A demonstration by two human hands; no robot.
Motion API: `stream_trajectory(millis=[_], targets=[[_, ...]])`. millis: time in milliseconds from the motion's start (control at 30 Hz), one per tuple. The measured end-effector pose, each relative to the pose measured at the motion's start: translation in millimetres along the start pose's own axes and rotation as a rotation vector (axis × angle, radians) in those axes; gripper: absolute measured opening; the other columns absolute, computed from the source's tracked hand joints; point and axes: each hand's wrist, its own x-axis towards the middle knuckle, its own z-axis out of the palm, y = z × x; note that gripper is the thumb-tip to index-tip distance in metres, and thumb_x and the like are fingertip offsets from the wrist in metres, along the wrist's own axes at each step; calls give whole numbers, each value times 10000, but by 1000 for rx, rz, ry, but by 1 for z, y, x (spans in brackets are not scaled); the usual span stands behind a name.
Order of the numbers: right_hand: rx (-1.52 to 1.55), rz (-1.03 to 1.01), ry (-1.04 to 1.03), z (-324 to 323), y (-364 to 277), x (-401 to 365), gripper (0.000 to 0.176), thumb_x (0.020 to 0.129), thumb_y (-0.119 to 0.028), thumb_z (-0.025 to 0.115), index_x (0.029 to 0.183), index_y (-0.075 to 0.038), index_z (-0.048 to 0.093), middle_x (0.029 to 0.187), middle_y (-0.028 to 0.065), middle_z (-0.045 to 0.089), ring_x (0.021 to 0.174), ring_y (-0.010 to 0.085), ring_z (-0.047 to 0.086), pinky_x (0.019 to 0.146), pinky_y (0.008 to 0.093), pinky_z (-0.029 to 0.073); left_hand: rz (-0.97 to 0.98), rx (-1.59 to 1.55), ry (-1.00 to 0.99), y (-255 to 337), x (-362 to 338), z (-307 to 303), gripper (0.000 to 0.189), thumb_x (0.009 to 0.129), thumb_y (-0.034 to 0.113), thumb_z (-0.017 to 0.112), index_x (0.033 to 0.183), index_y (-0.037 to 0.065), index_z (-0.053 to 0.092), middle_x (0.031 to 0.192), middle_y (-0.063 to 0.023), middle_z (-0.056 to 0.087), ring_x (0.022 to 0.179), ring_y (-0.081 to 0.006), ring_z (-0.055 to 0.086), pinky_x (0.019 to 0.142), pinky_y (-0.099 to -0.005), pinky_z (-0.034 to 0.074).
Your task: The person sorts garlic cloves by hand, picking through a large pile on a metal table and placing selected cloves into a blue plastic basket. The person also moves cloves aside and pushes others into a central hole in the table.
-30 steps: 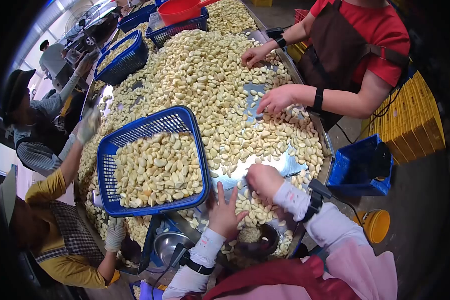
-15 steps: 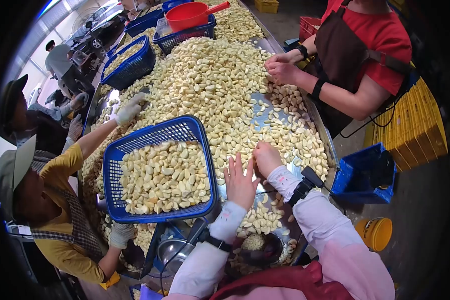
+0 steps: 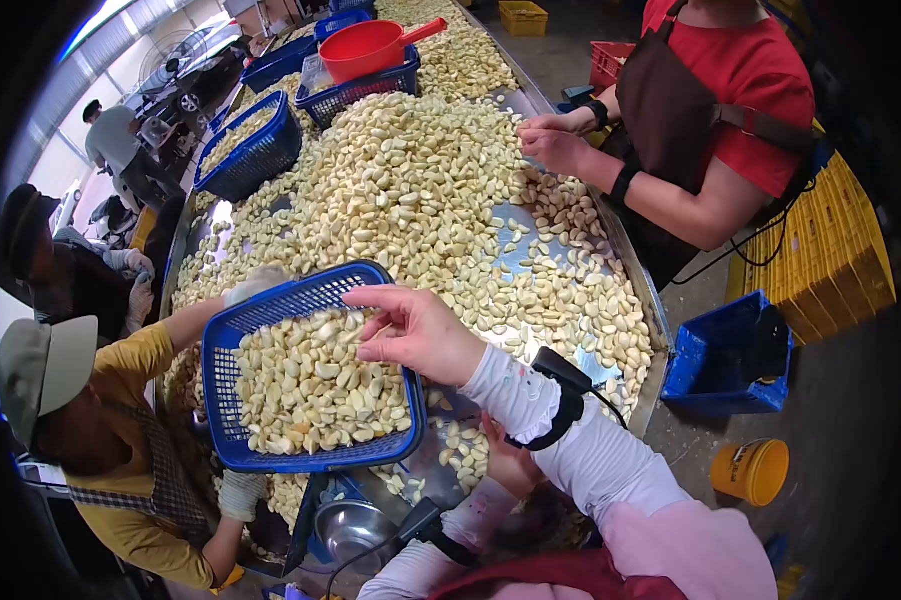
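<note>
My right hand (image 3: 422, 333) hangs over the right side of a blue plastic basket (image 3: 410, 415), thumb and fingers apart with nothing seen between them. Pale peeled garlic cloves (image 3: 310, 385) fill much of the basket. My left hand (image 3: 512, 462) is low over the metal table, close to a small group of loose cloves (image 3: 460, 450). My right forearm covers part of that hand, and its fingers are mostly hidden. A large heap of garlic cloves (image 3: 400, 180) spreads across the table beyond the basket.
A metal bowl (image 3: 355, 530) sits below the basket. A co-worker in yellow (image 3: 120, 470) works at the left, another in red (image 3: 740, 120) at the right. A red scoop (image 3: 365, 55) rests on a far basket. On the floor stand a blue crate (image 3: 725, 360) and yellow bucket (image 3: 750, 472).
My right hand has moved left from the cloves on the table to above the basket, its fingers now apart. My left hand has drawn back toward me, beneath my right forearm.
</note>
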Motion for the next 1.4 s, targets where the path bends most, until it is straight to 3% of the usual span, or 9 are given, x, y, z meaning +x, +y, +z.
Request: stream_trajectory(millis=[100, 167, 233, 300, 500, 633, 1133, 1300, 1400], targets=[[-474, -129, 312, -48, 25, -6, 323, 845, -68, 673, 1165, -32, 684, 876, 113, 721, 788, 189, 685, 736, 295, 541, -217, 1397, -141, 102, 38, -45, 650, 905, 390, 606, 1466, 126, 410, 1540, -212, 281, 1465, -425, 156, 1103, -696, 160], [-1195, -325, 502, -109, 66, -25, 193, 792, -54, 643, 957, -22, 738, 866, 153, 701, 757, 337, 659, 742, 406, 548, 24, 1233, 179, 98, 47, -74, 683, 869, 329, 670, 1435, 43, 414, 1522, -284, 264, 1433, -470, 202, 1123, -631, 210], [-1402, 279, 236, -146, 94, -49, 166, 781, -71, 622, 877, -56, 756, 846, 135, 703, 802, 327, 674, 766, 428, 542, 4, 1219, 230, 86, 61, -86, 714, 863, 365, 682, 1449, 63, 406, 1536, -283, 229, 1441, -484, 162, 1121, -634, 207], [-1413, 230, 263, -154, 103, -53, 162, 772, -62, 634, 878, -54, 757, 829, 131, 707, 780, 309, 682, 747, 405, 548, -119, 1179, 262, 83, 75, -91, 739, 854, 377, 699, 1467, 98, 396, 1548, -287, 190, 1441, -501, 133, 1126, -625, 205], [-565, 78, 254, -102, 48, 9, 184, 795, -89, 721, 960, -12, 750, 840, 134, 743, 720, 135, 701, 680, 264, 543, -59, 1240, 186, 66, 62, -70, 639, 880, 426, 651, 1433, 159, 470, 1561, -249, 191, 1454, -471, 127, 1135, -584, 237], [-1314, 133, 144, -146, 69, 4, 127, 754, -92, 682, 846, -67, 765, 815, 155, 713, 763, 300, 701, 730, 405, 555, -43, 1202, 156, 73, 45, -76, 620, 884, 408, 646, 1425, 153, 480, 1566, -216, 207, 1452, -461, 143, 1138, -579, 236], [-1364, 285, 204, -125, 103, -64, 168, 717, -171, 750, 848, -66, 741, 828, 115, 673, 811, 285, 666, 740, 401, 533, -6, 1225, 156, 68, 40, -79, 635, 893, 424, 624, 1437, 139, 462, 1555, -216, 237, 1431, -470, 185, 1134, -573, 232], [-63, 160, 44, -57, 2, -4, 394, 776, -75, 792, 1143, 5, 675, 972, 48, 697, 808, 114, 664, 708, 248, 531, -56, 1200, 135, 74, 43, -77, 649, 877, 399, 648, 1443, 153, 448, 1571, -208, 206, 1441, -478, 159, 1141, -589, 209], [-86, 28, -21, -37, 4, 60, 344, 851, -144, 742, 1155, 4, 682, 987, 79, 718, 844, 133, 666, 749, 272, 532, -39, 1153, 123, 84, 32, -74, 607, 901, 307, 622, 1451, 136, 430, 1557, -217, 219, 1438, -441, 211, 1119, -588, 261]])
